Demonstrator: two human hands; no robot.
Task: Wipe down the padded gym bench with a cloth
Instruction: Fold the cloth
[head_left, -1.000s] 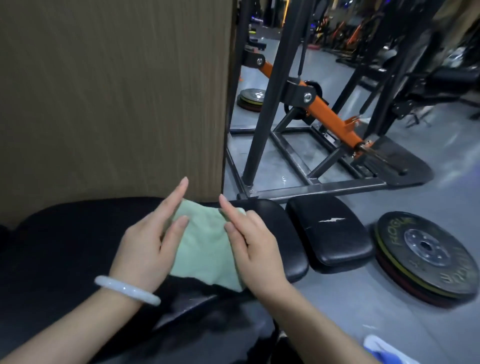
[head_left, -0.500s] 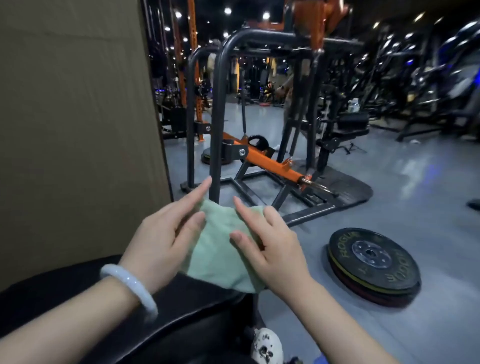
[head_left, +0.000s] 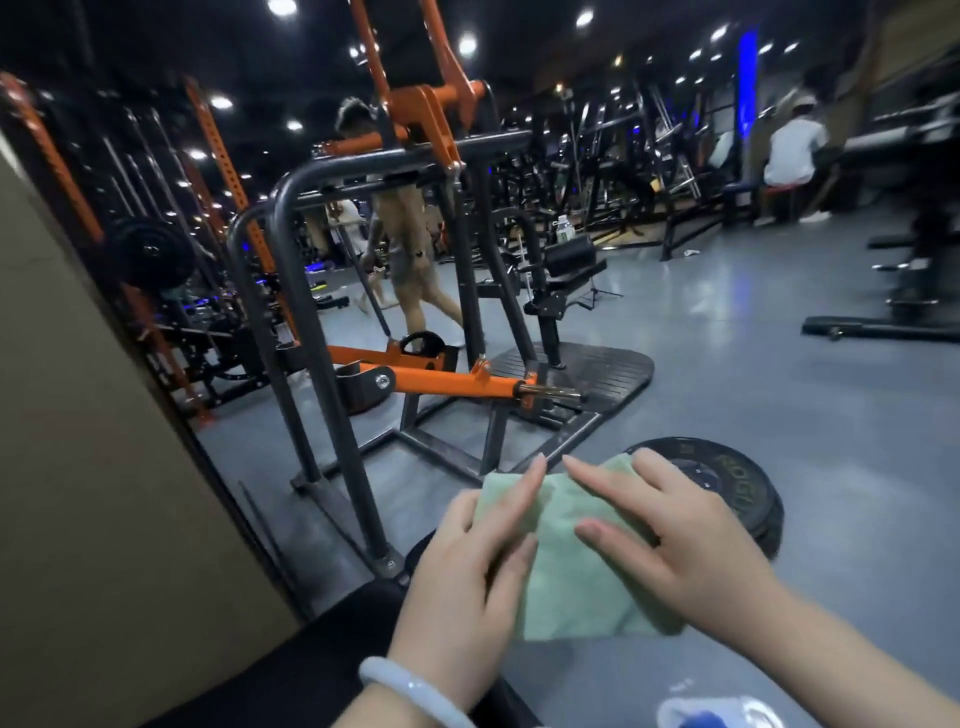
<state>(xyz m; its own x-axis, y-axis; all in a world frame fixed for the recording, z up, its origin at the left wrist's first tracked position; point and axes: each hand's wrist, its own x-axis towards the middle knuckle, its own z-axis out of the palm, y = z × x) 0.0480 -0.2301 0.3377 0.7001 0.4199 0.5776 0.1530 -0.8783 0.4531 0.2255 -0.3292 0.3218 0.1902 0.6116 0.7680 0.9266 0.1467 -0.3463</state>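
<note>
A light green cloth (head_left: 576, 587) is held up between both hands, low in the middle of the view. My left hand (head_left: 467, 587), with a pale bangle on its wrist, lies on the cloth's left side with straight fingers. My right hand (head_left: 675, 545) lies across the cloth's right side, fingers also straight. Only a dark corner of the black padded bench (head_left: 332, 654) shows at the bottom left, below and left of the cloth. Whether the cloth touches the bench I cannot tell.
A tan wall panel (head_left: 93, 467) fills the left. A grey and orange machine frame (head_left: 363, 364) stands just ahead. A black weight plate (head_left: 727, 483) lies on the floor behind my right hand. People stand and sit farther back among other machines.
The view has tilted up and swung right, so most of the bench has dropped out of sight. Both hands keep the cloth between them, now over the bench's edge and the floor.
</note>
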